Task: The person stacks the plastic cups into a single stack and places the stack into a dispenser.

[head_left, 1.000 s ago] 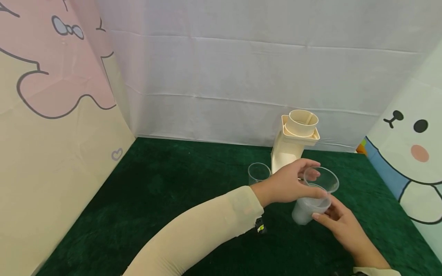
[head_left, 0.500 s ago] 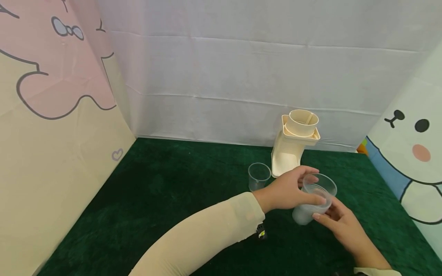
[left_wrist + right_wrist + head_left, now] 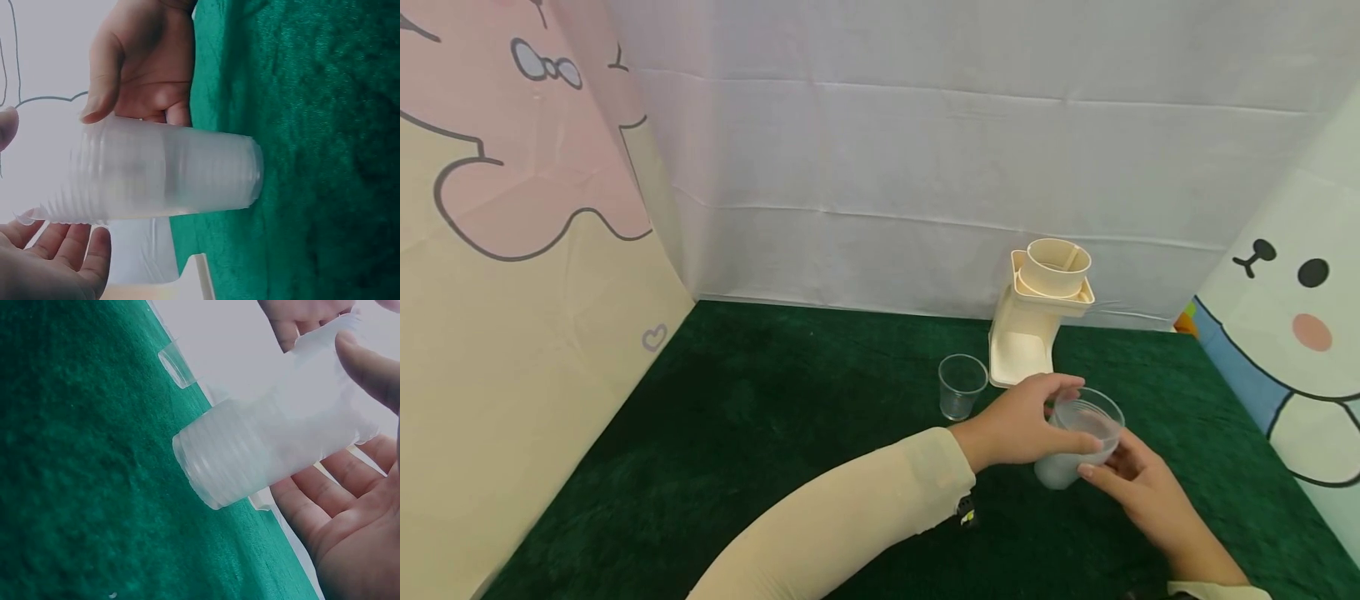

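A stack of clear plastic cups (image 3: 1063,467) is held just over the green cloth at the right, its base lower left in the right wrist view. My right hand (image 3: 1150,496) grips it from the right, thumb on the near side. From the left, my left hand (image 3: 1030,429) holds the topmost cup (image 3: 1093,408) by its rim, thumb in front and fingers behind. That cup sits down inside the stack. In the left wrist view the nested cups (image 3: 175,169) show closely spaced ridges, between the left fingers (image 3: 94,256) and the right hand.
A single clear cup (image 3: 962,392) stands on the green cloth (image 3: 775,417) left of the hands. Behind them is a cream plastic stand (image 3: 1022,354) with a round holder (image 3: 1055,268) on top. White and cartoon-printed sheets (image 3: 880,167) wall in the table.
My left hand has moved down and slightly toward me, lowering the top cup into the stack. The right hand stays still with the stack. The single cup is now fully uncovered.
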### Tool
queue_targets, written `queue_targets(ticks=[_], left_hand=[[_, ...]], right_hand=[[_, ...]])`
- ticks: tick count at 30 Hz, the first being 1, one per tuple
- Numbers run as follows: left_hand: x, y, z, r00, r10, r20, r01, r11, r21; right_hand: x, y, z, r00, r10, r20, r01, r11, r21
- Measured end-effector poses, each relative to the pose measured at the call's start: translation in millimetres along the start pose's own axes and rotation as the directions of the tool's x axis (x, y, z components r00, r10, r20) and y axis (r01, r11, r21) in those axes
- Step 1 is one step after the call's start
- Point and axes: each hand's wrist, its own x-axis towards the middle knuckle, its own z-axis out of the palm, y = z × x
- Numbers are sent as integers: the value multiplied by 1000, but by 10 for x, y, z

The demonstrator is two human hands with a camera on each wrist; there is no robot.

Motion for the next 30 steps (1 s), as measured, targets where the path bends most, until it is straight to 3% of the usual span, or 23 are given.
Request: queue_targets(ticks=[7, 16, 30], left_hand=[[16, -99, 66, 999, -40, -14, 41, 998, 54], [-1, -178, 92, 1000, -19, 18, 20, 998, -59], [-3, -211, 79, 999, -32, 26, 33, 998, -56]], right_hand=[[-1, 12, 6, 999, -52, 0, 52, 999, 12], [5, 58, 7, 998, -66, -5, 66, 998, -2], [2, 42, 12, 998, -65, -1, 65, 998, 15]])
